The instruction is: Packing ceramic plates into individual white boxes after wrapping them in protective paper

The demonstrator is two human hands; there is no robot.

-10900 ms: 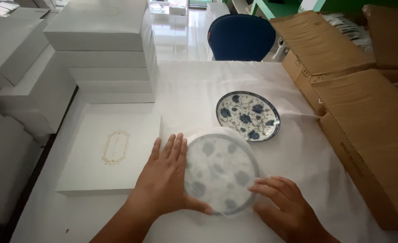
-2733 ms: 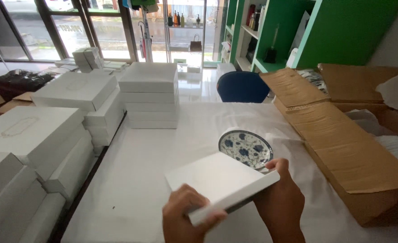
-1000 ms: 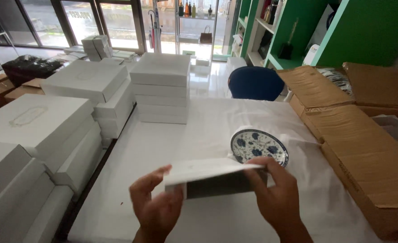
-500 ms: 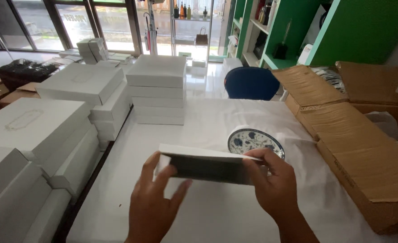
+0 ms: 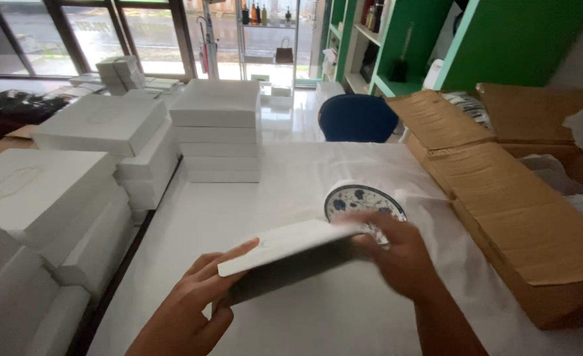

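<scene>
Head view: flat white cardboard box [image 5: 291, 254] held tilted above white-covered table [image 5: 239, 217], just near side of round blue-and-white floral plate [image 5: 364, 206]. Left hand [image 5: 193, 310] closed on box's near-left edge, fingers on top, thumb under. Right hand [image 5: 397, 254], blurred, closed on far-right end. Stacked white boxes [image 5: 218, 132] sit beyond plate to the left; brown cartons [image 5: 515, 211] to plate's right. Best keep both grips firm, box level, clear of plate.

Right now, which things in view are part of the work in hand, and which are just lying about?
In hand: flat white box, held off the table by left hand and right hand; blue patterned plate just behind.

Lying about: stacked white boxes, cardboard cartons, blue chair, green shelves.
</scene>
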